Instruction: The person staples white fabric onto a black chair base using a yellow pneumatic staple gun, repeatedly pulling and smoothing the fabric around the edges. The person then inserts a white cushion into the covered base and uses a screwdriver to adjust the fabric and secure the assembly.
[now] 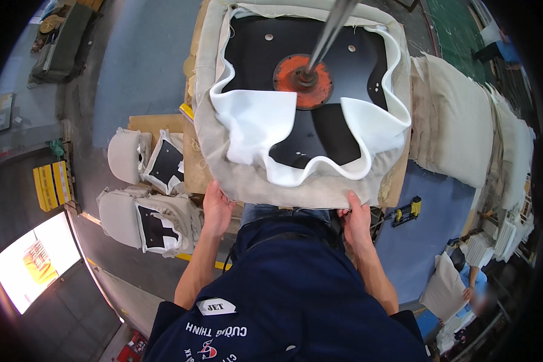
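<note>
In front of me lies an upside-down seat cushion, its black base panel facing up. White foam curls wavily over the panel's edges, with beige fabric spread around and beneath it. A round red press disc on a metal rod bears down on the panel. My left hand grips the fabric's near edge at the left corner, fingers closed. Toward the near right corner, my right hand pinches the same edge, its thumb on top and its other fingers partly hidden.
A yellow-and-black staple gun lies on the blue surface to the right. Stacked beige covers stand beyond it. Several upholstered seats sit at left. Another person handles a beige piece at the lower right.
</note>
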The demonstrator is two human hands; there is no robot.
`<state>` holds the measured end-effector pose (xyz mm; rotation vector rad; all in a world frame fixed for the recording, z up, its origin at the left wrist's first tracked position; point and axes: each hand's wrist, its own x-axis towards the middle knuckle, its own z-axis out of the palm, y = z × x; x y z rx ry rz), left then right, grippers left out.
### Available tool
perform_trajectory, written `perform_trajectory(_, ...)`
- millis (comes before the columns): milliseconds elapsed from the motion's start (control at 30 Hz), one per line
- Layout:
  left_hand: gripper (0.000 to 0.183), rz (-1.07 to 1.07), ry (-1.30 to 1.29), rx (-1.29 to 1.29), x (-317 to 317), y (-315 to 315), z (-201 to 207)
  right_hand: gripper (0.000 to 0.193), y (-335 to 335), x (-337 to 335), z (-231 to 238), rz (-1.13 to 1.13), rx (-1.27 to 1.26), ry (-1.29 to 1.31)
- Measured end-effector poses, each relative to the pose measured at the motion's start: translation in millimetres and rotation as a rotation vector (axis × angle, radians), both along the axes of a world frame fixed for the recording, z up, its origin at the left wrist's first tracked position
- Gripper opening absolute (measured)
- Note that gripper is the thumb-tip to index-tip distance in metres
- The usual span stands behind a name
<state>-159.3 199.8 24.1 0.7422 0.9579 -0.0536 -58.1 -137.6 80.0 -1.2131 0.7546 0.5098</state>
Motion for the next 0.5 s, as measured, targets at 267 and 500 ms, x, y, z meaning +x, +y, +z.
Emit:
perform_trajectory(267,0.045,-0.735,0.017,0.666,19,-1,27,0.047,35,-47,-32,0.592,0.034,-0.029)
perform_trajectory(500,0.045,-0.883,-0.152,0.638,10,4,51,0.061,125,-58,-33,0.431,0.317,0.266)
